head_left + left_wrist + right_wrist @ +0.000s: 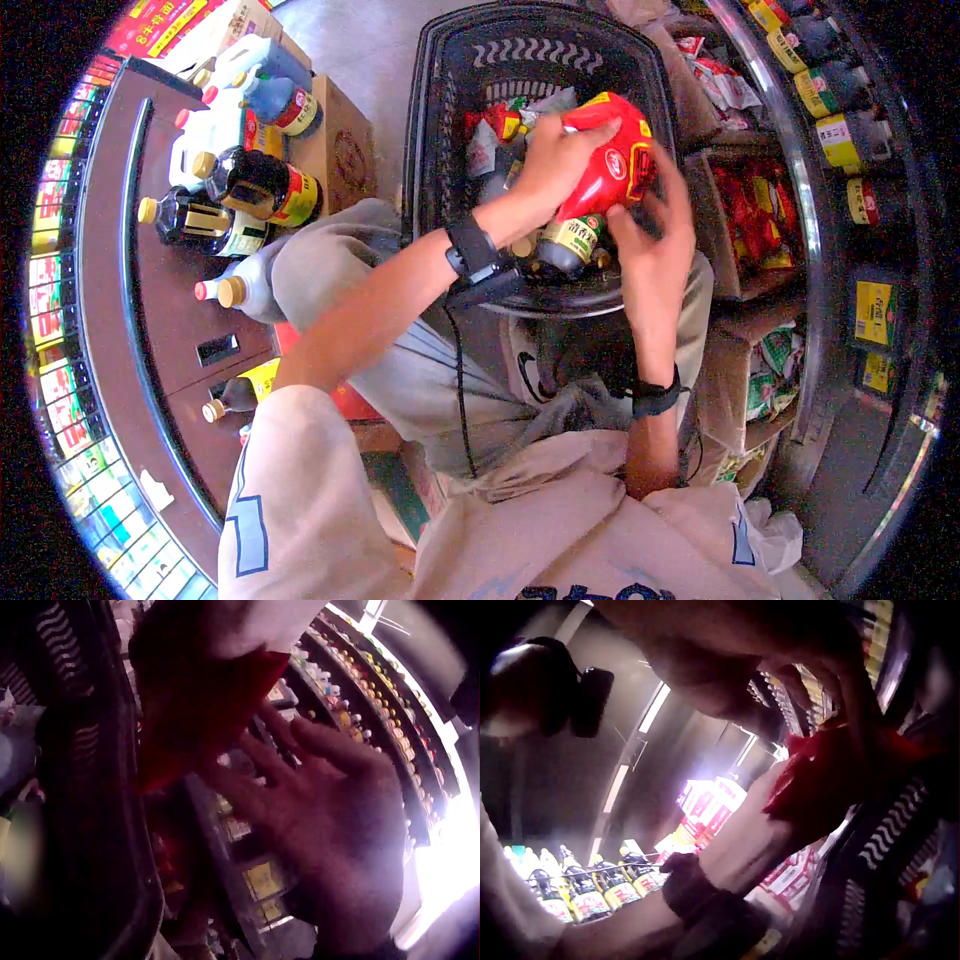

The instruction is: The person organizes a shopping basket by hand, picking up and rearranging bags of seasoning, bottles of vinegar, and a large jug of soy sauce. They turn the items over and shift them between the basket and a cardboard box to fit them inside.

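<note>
My left hand (555,160) grips a glossy red plastic packet (605,180) by its left edge, thumb across its face. The packet is held tilted above a black basket (425,130). To its right is my right hand (655,245), its fingers spread, some of them blurred beside the packet. In the left wrist view the right hand (337,802) shows long extended fingers reaching to the red packet (202,712). A dark bottle with a pale green label (570,245) lies in the basket below, among small bags (485,150) partly hidden by the left arm.
Large bottles and jugs (265,185) stand on the left beside a cardboard box (340,140). Open cartons hold red packets (755,215) and green packets (780,370) on the right. A shelf edge with bottles (850,140) runs along the far right. My knees flank the basket's near end.
</note>
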Tool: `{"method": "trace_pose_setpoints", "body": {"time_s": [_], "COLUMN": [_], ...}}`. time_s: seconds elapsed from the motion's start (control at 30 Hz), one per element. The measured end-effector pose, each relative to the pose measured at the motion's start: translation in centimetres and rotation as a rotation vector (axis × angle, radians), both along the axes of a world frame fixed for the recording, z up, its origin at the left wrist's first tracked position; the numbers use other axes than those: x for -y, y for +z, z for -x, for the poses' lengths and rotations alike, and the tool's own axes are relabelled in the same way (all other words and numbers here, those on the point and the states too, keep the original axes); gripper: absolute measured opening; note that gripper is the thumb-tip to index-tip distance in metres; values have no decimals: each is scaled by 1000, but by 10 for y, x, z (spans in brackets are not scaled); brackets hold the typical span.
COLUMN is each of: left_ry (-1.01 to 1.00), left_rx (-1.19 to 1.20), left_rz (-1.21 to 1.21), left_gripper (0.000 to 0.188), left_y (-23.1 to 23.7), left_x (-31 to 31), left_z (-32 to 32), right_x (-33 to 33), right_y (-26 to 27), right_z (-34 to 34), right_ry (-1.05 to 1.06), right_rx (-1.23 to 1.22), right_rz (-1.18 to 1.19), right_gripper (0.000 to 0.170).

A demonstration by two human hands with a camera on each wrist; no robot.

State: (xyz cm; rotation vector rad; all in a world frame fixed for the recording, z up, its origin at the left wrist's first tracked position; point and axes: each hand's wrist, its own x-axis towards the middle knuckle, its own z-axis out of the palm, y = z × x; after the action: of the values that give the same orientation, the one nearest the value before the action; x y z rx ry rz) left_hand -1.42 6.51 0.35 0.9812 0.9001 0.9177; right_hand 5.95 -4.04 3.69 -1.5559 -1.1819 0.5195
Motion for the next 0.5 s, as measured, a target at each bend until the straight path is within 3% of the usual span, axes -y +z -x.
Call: {"method": "trace_pose_setpoints", "body": {"time_s": [0.07,0.17,0.3,0.4,0.43,0.47,0.5], "left_ry": [-109,-204,-98,-81,-105,-113,-144], "left_rx": [172,231,153,-94,-185,-212,-72], "left_rz": [28,216,167,64,50,-5,34], "left_gripper": [40,39,37,37,27,29,30], "left_y": [-4,6,10,6,10,13,0], "left_x": [-10,-15,-9,-12,-13,-9,-11], "left_z": [1,2,-1,2,4,5,3], "right_x": [-2,-4,-4,-7,-11,-12,-14], "right_y": [-3,-5,-6,-25,-32,-40,-51], "right_z": [-14,-42,-46,-40,-38,-38,-37], "right_ry": [-115,-147,238,257,179,131,108], "right_rx": [104,11,-1132,-939,-893,-969,-952], "right_rz": [11,75,87,254,263,258,200], "right_gripper": [61,59,56,56,56,52,53]}}
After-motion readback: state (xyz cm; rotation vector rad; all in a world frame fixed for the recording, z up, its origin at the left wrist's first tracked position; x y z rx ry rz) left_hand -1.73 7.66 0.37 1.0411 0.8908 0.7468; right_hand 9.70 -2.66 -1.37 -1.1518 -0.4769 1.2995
